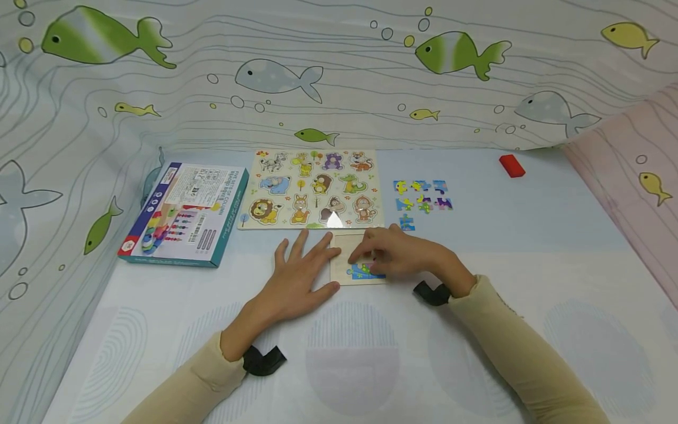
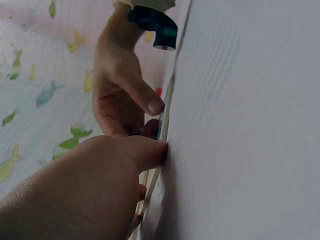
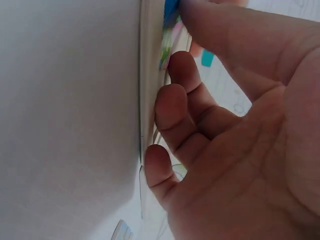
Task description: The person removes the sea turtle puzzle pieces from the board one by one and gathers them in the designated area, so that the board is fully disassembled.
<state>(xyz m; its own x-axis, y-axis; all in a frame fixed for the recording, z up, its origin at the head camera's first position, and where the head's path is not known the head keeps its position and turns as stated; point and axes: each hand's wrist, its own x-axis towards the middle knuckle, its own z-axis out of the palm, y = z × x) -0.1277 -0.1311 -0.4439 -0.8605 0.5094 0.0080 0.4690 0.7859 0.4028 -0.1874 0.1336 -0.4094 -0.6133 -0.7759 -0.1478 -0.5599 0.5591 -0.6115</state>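
Observation:
A small wooden puzzle tray (image 1: 341, 277) lies on the table, with several joined blue jigsaw pieces (image 1: 361, 271) along its near side. My left hand (image 1: 299, 277) is spread flat at the tray's left side, its thumb and fingertips at the edge. In the left wrist view, the left thumb (image 2: 150, 152) meets the tray's rim. My right hand (image 1: 402, 253) reaches over the tray from the right, covering part of it. Its thumb (image 3: 210, 25) presses on a blue piece in the right wrist view, and the other fingers bend loosely along the tray's edge.
Several loose jigsaw pieces (image 1: 422, 196) lie in short rows behind the right hand. Just beyond the tray is an animal puzzle board (image 1: 312, 203). A teal-edged box (image 1: 185, 212) sits at left, and a red block (image 1: 511, 166) at the back right.

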